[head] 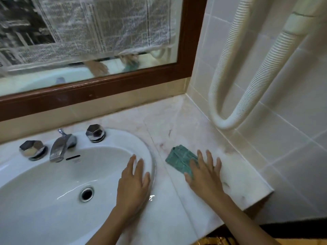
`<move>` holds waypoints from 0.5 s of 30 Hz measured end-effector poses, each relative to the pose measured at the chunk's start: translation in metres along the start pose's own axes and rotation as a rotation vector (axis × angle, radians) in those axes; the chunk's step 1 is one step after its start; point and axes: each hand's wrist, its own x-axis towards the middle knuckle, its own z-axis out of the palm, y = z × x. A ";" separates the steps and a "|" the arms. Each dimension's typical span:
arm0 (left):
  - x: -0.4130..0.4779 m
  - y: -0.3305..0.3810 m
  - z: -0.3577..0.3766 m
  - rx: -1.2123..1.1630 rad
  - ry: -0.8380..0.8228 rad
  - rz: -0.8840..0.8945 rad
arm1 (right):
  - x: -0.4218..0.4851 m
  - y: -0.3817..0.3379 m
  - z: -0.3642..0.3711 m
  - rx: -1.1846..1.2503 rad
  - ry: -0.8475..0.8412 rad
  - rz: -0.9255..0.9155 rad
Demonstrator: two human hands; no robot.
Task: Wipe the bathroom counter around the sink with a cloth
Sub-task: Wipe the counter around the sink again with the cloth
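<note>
Right hand (205, 174) flat, fingers spread, presses green cloth (181, 160) on counter (177, 124) right of sink (146, 149); left hand (133, 181) spread on rim. Risk: cloth may bunch, missing far corner.

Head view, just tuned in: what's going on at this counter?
A person is wiping the counter to the right of the sink. The right hand presses flat, fingers spread, on a green cloth lying on the marble between the sink and the tiled wall. The left hand rests flat on the sink's right rim.
</note>
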 end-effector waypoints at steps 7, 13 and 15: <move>-0.001 0.004 -0.001 -0.002 0.006 -0.030 | 0.036 0.002 0.015 0.195 -0.071 -0.237; 0.000 0.005 -0.002 -0.047 0.003 -0.046 | 0.043 0.012 0.024 0.433 0.019 -0.147; 0.000 0.005 -0.002 -0.067 -0.005 -0.056 | 0.042 0.013 0.024 0.342 0.212 -0.179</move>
